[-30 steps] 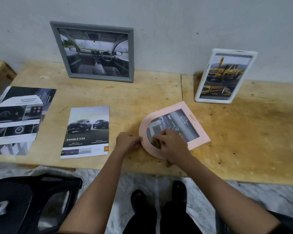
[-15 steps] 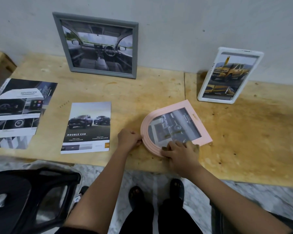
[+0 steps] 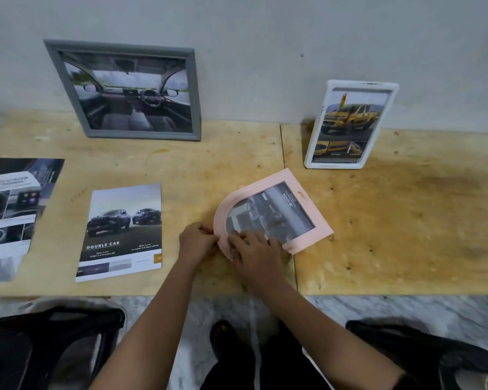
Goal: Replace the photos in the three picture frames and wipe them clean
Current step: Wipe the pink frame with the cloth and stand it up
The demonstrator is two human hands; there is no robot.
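A pink arched frame (image 3: 312,220) lies flat on the wooden table (image 3: 406,220), holding a grey car photo. My left hand (image 3: 196,243) pinches its curved left rim. My right hand (image 3: 255,253) rests on the frame's near edge, fingers spread over the glass. A grey frame (image 3: 124,90) with a car-interior photo leans on the wall at the back left. A white frame (image 3: 350,123) with a yellow truck photo stands at the back right.
A "Double Cab" car leaflet (image 3: 123,232) lies left of my hands, and a larger brochure (image 3: 12,215) at the table's left edge. Black chairs (image 3: 48,344) stand on either side of my legs on the marble floor.
My right hand slid from the glass down to the frame's near edge and now rests a little further left on it. My left hand kept hold of the curved rim.
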